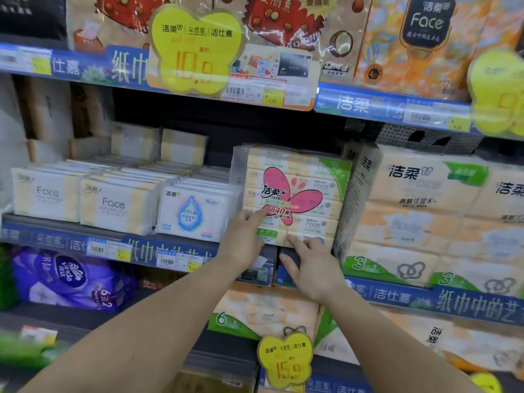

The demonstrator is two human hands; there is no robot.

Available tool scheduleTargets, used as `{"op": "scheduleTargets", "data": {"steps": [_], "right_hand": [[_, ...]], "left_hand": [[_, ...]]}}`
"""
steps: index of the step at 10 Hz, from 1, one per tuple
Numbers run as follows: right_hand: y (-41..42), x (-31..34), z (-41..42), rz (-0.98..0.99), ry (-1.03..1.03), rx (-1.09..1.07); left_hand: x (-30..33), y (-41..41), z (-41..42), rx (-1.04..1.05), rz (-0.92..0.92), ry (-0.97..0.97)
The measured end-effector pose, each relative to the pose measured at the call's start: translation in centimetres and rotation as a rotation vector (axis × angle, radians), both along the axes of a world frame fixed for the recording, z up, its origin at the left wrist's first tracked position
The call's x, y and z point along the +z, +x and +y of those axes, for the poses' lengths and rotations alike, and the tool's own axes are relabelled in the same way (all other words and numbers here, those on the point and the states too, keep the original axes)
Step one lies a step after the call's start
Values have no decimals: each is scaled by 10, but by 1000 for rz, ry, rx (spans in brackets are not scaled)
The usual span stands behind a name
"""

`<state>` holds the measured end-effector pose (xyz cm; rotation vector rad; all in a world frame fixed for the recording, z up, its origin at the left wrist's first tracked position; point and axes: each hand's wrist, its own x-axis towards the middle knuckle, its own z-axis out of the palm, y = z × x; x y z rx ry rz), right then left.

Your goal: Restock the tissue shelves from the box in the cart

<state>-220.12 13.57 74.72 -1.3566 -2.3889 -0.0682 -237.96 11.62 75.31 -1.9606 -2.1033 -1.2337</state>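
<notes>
A multipack of small tissue packets (292, 194), wrapped in clear film with a pink butterfly label, stands on the middle shelf (71, 239). My left hand (243, 239) presses its straight fingers against the lower left of the pack's front. My right hand (312, 265) lies flat against the pack's bottom front edge, fingers extended. Neither hand curls round anything. The cart and its box are out of view.
Left of the pack lie stacks of white Face tissue packets (113, 205) and a Lotion pack (192, 214). Large tissue bundles (425, 211) crowd its right side. Yellow price tags (195, 49) hang from the shelf edges. A purple Vinda pack (65, 276) sits below.
</notes>
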Motion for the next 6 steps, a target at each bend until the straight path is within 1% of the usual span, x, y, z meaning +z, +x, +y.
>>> {"op": "scheduleTargets", "data": {"steps": [1, 3, 5, 6], "right_hand": [[1, 0, 0, -17, -9, 4], [5, -3, 5, -35, -8, 25], [4, 1, 4, -10, -34, 26], [6, 9, -9, 23, -49, 18]], "left_hand": [[2, -1, -2, -26, -44, -47], [2, 9, -16, -23, -15, -135], [-3, 12, -54, 19, 20, -129], [0, 4, -75, 77, 77, -115]]}}
